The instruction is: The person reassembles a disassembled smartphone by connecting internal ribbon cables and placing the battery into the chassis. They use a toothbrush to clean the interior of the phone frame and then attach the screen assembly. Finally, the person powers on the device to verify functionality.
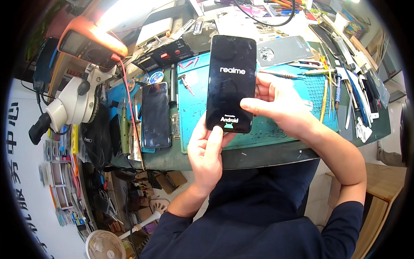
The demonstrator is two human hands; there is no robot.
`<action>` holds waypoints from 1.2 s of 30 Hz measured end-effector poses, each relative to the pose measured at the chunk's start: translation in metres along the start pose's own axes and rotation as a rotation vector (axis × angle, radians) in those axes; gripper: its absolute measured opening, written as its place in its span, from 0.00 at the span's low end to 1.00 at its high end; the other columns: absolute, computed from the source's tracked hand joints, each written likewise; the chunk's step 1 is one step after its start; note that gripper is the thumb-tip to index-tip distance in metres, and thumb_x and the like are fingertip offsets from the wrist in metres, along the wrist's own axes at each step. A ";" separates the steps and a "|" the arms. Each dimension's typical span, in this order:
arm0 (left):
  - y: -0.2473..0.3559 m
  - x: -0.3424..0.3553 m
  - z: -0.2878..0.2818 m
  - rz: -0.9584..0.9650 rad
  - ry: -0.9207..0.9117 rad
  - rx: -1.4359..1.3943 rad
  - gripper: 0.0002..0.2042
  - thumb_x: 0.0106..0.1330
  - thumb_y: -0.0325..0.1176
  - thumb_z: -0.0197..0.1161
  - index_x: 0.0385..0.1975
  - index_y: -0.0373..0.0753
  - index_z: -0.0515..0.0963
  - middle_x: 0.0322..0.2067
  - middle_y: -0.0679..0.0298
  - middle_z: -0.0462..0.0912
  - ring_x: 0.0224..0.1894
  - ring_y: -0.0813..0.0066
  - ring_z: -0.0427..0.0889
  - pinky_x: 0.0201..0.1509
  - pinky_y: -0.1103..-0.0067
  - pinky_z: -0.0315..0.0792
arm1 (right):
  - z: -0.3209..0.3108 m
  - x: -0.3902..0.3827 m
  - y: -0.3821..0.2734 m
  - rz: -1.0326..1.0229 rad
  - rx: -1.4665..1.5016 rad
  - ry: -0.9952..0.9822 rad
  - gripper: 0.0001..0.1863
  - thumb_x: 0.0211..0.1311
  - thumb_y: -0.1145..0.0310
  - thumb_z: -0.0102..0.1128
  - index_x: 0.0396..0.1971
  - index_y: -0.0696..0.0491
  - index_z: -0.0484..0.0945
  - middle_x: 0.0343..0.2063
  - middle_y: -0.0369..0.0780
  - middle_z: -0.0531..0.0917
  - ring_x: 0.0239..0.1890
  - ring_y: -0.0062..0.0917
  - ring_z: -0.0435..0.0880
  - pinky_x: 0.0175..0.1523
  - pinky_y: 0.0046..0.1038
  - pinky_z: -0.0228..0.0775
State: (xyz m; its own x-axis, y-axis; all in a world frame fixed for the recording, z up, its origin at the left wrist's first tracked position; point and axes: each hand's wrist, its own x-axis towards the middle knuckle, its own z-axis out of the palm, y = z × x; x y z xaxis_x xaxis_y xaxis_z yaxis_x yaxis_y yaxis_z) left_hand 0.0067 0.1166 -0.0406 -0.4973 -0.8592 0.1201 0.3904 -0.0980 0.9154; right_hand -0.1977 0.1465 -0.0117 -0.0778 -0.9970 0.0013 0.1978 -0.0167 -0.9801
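Both my hands hold a black smartphone [231, 88] upright above a teal work mat [276, 129]. Its screen is lit with a start-up logo on black and a small green figure near the bottom. My left hand [207, 151] grips the phone's lower left corner, thumb on the bottom edge of the front. At the right side, my right hand [280, 103] has its thumb on the screen's edge and its fingers behind, partly hidden. Behind the phone, to the right, lies a detached grey back cover [284, 51]. A second dark phone [156, 115] lies left of the mat.
An orange multimeter [90, 43] with a red lead stands at the far left, above a white microscope [71, 101]. Tweezers [306, 64], a blue-handled screwdriver [338, 88] and several other tools crowd the right side. A black box with red switches [166, 55] stands behind the mat.
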 end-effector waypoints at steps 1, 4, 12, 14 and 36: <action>0.002 0.000 -0.003 -0.019 -0.016 0.007 0.23 0.80 0.29 0.51 0.70 0.26 0.63 0.59 0.53 0.79 0.59 0.69 0.82 0.61 0.71 0.81 | 0.000 -0.001 0.000 -0.009 0.012 0.003 0.28 0.66 0.73 0.67 0.65 0.60 0.72 0.51 0.41 0.86 0.53 0.21 0.83 0.60 0.27 0.75; 0.011 0.002 -0.005 -0.039 0.006 0.046 0.23 0.79 0.29 0.52 0.70 0.24 0.63 0.60 0.51 0.79 0.59 0.69 0.82 0.59 0.73 0.82 | 0.000 -0.002 -0.003 0.024 0.038 -0.016 0.29 0.66 0.71 0.67 0.66 0.60 0.72 0.53 0.41 0.85 0.54 0.21 0.82 0.60 0.28 0.74; 0.026 0.015 -0.011 -0.179 -0.005 0.125 0.16 0.80 0.32 0.54 0.57 0.24 0.75 0.46 0.52 0.87 0.44 0.69 0.90 0.50 0.72 0.88 | -0.003 -0.002 -0.008 0.109 -0.115 -0.022 0.28 0.67 0.62 0.67 0.63 0.58 0.74 0.46 0.37 0.86 0.43 0.16 0.80 0.48 0.23 0.73; 0.026 0.014 -0.016 -0.199 -0.037 0.057 0.16 0.80 0.31 0.54 0.58 0.23 0.74 0.47 0.53 0.86 0.45 0.69 0.89 0.51 0.73 0.87 | 0.000 0.000 -0.004 0.072 -0.091 -0.015 0.27 0.67 0.60 0.67 0.61 0.58 0.75 0.44 0.36 0.86 0.40 0.14 0.79 0.44 0.22 0.71; 0.011 0.009 0.013 -0.299 -0.124 -0.087 0.30 0.72 0.23 0.64 0.66 0.34 0.51 0.58 0.45 0.75 0.54 0.54 0.85 0.60 0.63 0.83 | 0.000 -0.002 -0.006 0.103 -0.115 0.002 0.16 0.65 0.67 0.66 0.47 0.60 0.80 0.32 0.35 0.87 0.32 0.13 0.81 0.38 0.21 0.76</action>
State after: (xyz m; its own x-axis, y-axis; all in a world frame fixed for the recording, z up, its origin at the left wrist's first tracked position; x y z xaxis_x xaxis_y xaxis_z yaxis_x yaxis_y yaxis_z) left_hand -0.0034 0.1146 -0.0241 -0.6880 -0.7190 -0.0983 0.2749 -0.3836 0.8816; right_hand -0.1991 0.1487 -0.0058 -0.0650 -0.9928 -0.1003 0.0913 0.0942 -0.9914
